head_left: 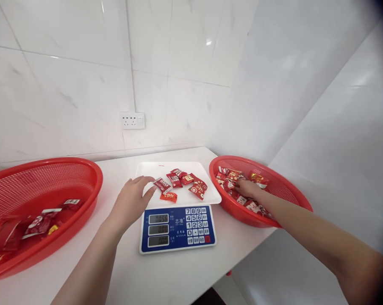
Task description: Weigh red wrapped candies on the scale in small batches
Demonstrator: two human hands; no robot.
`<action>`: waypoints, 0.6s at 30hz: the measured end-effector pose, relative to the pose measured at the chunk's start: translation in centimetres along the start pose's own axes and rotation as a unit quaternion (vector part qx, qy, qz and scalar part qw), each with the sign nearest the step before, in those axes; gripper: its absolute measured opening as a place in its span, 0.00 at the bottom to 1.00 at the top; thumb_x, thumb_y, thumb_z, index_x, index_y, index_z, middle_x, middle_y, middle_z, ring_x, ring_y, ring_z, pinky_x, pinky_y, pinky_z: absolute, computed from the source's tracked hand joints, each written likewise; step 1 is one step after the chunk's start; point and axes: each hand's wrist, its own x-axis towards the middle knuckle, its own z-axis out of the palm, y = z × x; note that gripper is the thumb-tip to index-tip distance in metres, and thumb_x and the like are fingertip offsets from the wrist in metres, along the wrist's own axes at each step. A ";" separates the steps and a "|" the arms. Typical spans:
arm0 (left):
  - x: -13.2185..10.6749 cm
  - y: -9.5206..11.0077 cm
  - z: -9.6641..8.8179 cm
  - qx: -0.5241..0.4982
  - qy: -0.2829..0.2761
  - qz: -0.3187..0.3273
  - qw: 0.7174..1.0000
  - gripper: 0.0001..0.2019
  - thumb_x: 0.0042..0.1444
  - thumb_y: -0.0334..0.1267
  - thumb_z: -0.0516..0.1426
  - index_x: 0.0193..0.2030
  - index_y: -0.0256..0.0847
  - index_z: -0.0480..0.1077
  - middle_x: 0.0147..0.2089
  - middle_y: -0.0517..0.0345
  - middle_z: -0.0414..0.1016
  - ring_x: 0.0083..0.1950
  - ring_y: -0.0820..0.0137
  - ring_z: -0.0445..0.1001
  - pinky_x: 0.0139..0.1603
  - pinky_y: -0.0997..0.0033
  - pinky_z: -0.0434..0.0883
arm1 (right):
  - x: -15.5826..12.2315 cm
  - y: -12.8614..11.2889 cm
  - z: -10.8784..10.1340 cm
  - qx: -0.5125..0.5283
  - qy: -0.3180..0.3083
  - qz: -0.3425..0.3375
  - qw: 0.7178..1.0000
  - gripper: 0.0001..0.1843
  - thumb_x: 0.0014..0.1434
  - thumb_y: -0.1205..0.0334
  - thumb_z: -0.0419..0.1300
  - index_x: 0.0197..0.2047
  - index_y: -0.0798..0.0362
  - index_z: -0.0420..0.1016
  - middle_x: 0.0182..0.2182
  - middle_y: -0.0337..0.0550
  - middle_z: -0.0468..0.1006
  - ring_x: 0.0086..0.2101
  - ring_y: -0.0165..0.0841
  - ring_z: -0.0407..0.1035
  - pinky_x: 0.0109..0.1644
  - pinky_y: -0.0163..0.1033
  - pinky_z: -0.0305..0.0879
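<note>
My left hand is over the left side of the white scale tray. Its thumb and fingers are apart, with the fingertips right at the edge of a red candy packet. Several more small red packets and an orange-red one lie loosely grouped on the tray. My right hand reaches into the right red basket, down among its wrapped candies. Its fingertips are hidden by the wrist and the packets, so I cannot see what they hold.
At the left stands another red mesh basket with larger red packets at its bottom. The scale's blue keypad panel faces me on the white table. A socket plate is on the tiled wall behind.
</note>
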 end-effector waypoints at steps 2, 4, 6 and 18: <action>-0.2 0.1 -0.1 -0.007 0.000 -0.001 1.000 0.17 0.60 0.47 0.44 0.49 0.46 0.67 0.45 0.55 0.76 0.47 0.62 0.72 0.54 0.56 0.64 | 0.1 -0.2 0.1 -0.006 -0.005 -0.003 1.000 0.16 0.58 0.58 0.54 0.43 0.60 0.76 0.45 0.60 0.76 0.44 0.45 0.71 0.42 0.40 0.63; -0.3 0.2 -0.3 -0.012 0.000 0.003 1.000 0.17 0.60 0.46 0.44 0.49 0.46 0.67 0.46 0.55 0.76 0.48 0.62 0.72 0.54 0.56 0.64 | -0.2 -0.2 0.3 -0.006 -0.001 -0.004 1.000 0.16 0.58 0.60 0.54 0.44 0.59 0.75 0.45 0.59 0.76 0.45 0.44 0.71 0.42 0.39 0.62; -0.4 0.2 -0.3 -0.015 0.001 0.007 1.000 0.16 0.60 0.46 0.44 0.48 0.46 0.67 0.46 0.55 0.75 0.48 0.63 0.72 0.54 0.56 0.64 | -0.4 -0.2 0.3 -0.002 0.004 0.003 1.000 0.17 0.58 0.59 0.54 0.47 0.59 0.74 0.45 0.58 0.76 0.45 0.43 0.71 0.42 0.39 0.62; -0.3 0.2 -0.2 -0.022 -0.003 0.009 1.000 0.16 0.60 0.45 0.44 0.49 0.45 0.67 0.49 0.55 0.74 0.50 0.63 0.71 0.56 0.55 0.62 | -1.5 0.3 -2.7 0.046 0.077 0.018 0.996 0.08 0.46 0.76 0.58 0.24 0.58 0.76 0.33 0.58 0.79 0.38 0.49 0.72 0.37 0.45 0.61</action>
